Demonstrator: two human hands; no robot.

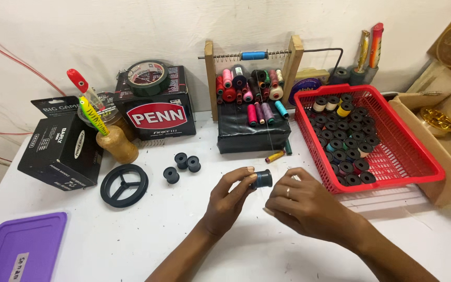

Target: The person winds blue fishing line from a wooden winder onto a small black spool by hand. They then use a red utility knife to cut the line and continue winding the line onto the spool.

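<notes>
nearest the camera, at six o'clock, two forearms rising over the white table (131, 245); left hand (228, 201) curled, thumb and fingertips pinching a small black spool (261, 179) by its end, axis level, likely so the barrel stays free to turn

right hand (301, 201) just at three o'clock of that spool, fingers bunched and half closed, ring on one finger; whether anything thin such as thread sits pinched between them, cannot tell, too fine to see

spool held above the table centre, clear of the surface, between both hands

at nine o'clock of the hands, three loose black spools (182, 166) lying close together within easy reach, and beyond them a black spoked wheel (124, 185) flat on the table

at two o'clock, a red plastic basket (408, 156) keeping many more black spools gathered along its left side, a few with pale or yellow winding

at twelve o'clock, a wooden rack (251, 78) with coloured thread cones standing over a black block, a spring and blue sleeve stretched across its top bar

at ten o'clock, black boxes (61, 143) with a roll of tape (147, 77) set on one, and a wooden holder (117, 143) propping fishing lures upright

at eight o'clock, a purple lid (24, 245) at the table edge
</notes>
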